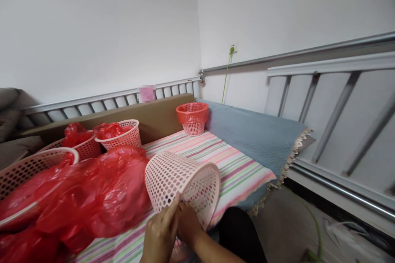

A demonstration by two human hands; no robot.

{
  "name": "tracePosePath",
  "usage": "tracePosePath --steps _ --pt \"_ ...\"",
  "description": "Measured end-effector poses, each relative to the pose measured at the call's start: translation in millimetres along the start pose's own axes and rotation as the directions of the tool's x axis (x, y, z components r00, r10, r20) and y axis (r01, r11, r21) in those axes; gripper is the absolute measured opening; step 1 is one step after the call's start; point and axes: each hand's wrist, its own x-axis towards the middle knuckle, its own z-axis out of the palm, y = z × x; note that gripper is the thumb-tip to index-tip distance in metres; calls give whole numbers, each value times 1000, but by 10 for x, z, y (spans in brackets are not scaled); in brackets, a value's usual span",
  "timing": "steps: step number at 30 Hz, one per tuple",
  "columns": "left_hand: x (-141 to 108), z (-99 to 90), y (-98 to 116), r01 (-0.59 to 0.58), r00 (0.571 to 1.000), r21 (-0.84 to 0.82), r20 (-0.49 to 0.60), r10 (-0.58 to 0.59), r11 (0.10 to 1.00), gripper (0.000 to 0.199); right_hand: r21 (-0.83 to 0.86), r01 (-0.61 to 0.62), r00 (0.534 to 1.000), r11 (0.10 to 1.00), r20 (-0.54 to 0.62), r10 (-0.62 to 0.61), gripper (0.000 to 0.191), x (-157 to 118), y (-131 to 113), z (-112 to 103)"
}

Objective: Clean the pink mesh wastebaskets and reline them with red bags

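Observation:
A pale pink perforated plastic basket [169,172] lies tilted on its side on the striped cloth, its mouth facing right and towards me. My left hand [160,230] is closed at the near rim, with fingers against the outer wall. Right beside it, my right hand [189,222] has its fingers curled in at the basket's mouth, touching the left fingers. Between the fingertips there may be something small, but the hands hide it. Red plastic bags [120,189] lie bunched just left of the basket.
More pink baskets [126,135] with red bags stand at the left. Near the back corner, another basket [194,129] has a red liner over its rim. A striped cloth [243,168] covers the bed beside a blue cover [253,127]. A white radiator [333,119] lines the right wall.

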Motion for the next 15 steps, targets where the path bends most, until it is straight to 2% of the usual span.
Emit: tracePosePath --steps 5,12,15 --pt "18 -24 -5 -7 1000 8 -11 7 1000 41 -55 16 999 998 33 -15 33 43 72 -105" --pt "52 -28 23 -14 998 24 -56 16 1000 42 -184 -57 997 981 48 67 36 38 509 -449" --pt "40 -27 16 4 999 40 -41 -2 999 43 -206 -82 995 975 43 92 39 22 606 -507"
